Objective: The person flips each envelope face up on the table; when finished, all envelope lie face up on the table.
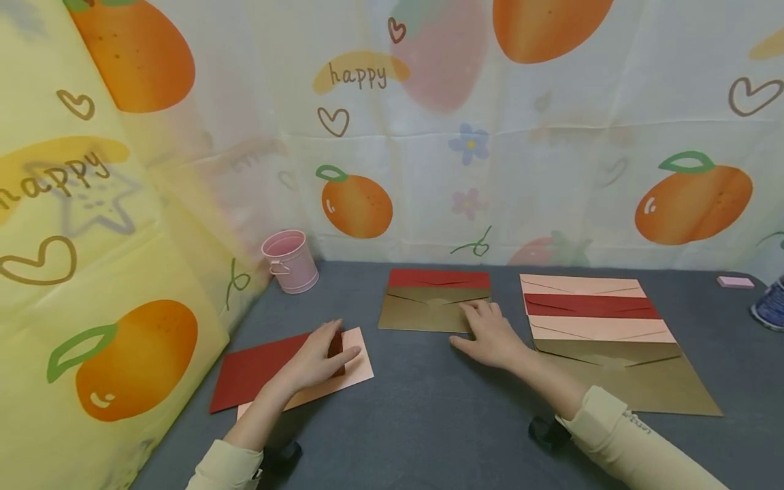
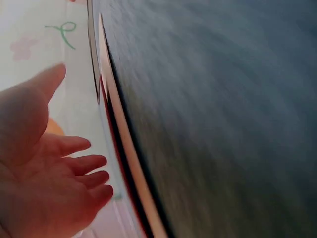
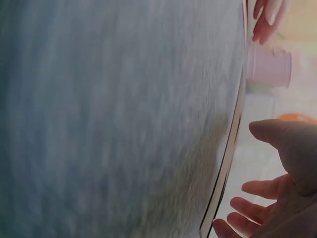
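Observation:
My left hand (image 1: 315, 357) is over a red envelope (image 1: 248, 373) and a pale pink envelope (image 1: 360, 354) that lie overlapped at an angle on the left. In the left wrist view its fingers (image 2: 81, 162) are spread and loose, holding nothing. My right hand (image 1: 492, 338) is at the right edge of a gold envelope (image 1: 422, 314), which overlaps another red envelope (image 1: 444, 278) in the middle. The right wrist view shows that hand's fingers (image 3: 250, 209) relaxed and apart; whether they touch the gold envelope I cannot tell.
A staggered stack on the right has a large gold envelope (image 1: 640, 384) in front, with pink and red ones behind. A pink bucket (image 1: 290, 264) stands at the back left. A small pink block (image 1: 735, 282) and a blue spool-like object (image 1: 770, 306) sit far right.

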The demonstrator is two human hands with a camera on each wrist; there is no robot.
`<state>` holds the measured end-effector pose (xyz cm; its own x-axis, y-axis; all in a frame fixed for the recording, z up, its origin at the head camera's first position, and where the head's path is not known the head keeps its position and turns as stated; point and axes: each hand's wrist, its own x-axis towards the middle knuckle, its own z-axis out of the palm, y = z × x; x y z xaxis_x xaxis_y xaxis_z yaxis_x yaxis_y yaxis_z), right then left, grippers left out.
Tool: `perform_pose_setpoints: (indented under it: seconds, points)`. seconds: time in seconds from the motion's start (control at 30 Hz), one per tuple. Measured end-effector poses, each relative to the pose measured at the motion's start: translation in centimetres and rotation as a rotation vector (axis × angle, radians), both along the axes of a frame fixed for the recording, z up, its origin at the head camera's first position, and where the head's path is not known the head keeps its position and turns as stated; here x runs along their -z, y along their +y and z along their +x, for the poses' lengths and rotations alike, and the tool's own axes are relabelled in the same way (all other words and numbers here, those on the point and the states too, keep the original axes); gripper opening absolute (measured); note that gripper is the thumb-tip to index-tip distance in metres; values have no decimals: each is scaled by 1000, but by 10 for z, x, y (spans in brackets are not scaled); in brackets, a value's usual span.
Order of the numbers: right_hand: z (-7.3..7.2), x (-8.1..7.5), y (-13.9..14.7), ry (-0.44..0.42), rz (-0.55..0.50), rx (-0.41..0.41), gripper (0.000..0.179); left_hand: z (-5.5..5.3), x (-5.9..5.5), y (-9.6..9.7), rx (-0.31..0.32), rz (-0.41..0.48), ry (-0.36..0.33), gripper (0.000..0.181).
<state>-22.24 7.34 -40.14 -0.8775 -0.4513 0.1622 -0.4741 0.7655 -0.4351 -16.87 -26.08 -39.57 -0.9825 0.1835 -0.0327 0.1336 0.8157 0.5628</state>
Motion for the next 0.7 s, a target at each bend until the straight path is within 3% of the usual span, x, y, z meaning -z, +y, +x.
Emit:
perform_pose_setpoints:
  seconds: [0.13, 0.3, 0.5, 0.7]
  points:
    - [9, 1, -9, -11, 10, -69, 66, 19, -3, -11, -10, -134, -51, 96]
    - [20, 1, -18, -4, 28, -154, 67, 33, -2, -16, -27, -264, -89, 103]
    - [31, -1, -26, -43, 25, -251, 68, 41, -2, -12, 14, -241, -101, 99]
    - [37, 0, -32, -90, 11, -342, 67, 46, -3, 7, 97, -221, -79, 93]
